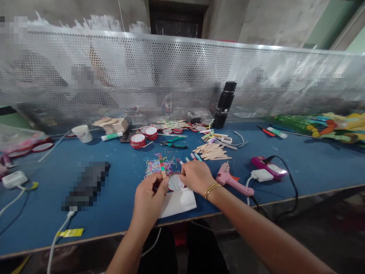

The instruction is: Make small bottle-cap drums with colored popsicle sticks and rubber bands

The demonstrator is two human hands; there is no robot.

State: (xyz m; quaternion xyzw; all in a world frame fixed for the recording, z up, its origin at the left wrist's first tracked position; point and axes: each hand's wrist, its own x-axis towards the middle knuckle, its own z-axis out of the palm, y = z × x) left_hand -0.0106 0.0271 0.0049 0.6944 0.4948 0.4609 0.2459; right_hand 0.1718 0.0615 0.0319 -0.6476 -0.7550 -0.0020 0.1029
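Note:
My left hand (151, 196) pinches a wooden craft stick (162, 166) upright between thumb and fingers; brown, green, red and teal bands colour its upper part. My right hand (197, 176) is closed, its fingertips at the right edge of a small round dish (175, 182) with a pale inside and a dark red rim. What those fingers grip, if anything, is hidden. Under the dish and my left hand lies a white sheet of paper (179, 201). Just behind my hands spreads a pile of small pastel plastic clips (155, 167). Several pastel marker-like sticks (193, 156) lie beyond my right hand.
A pink glue gun (235, 185) and a purple power strip (268, 168) with cables are at right. Behind lie plain craft sticks (213, 151), teal pliers (175, 143), red tape rolls (137, 140) and a black bottle (225, 104). A phone (87, 185) charges at left.

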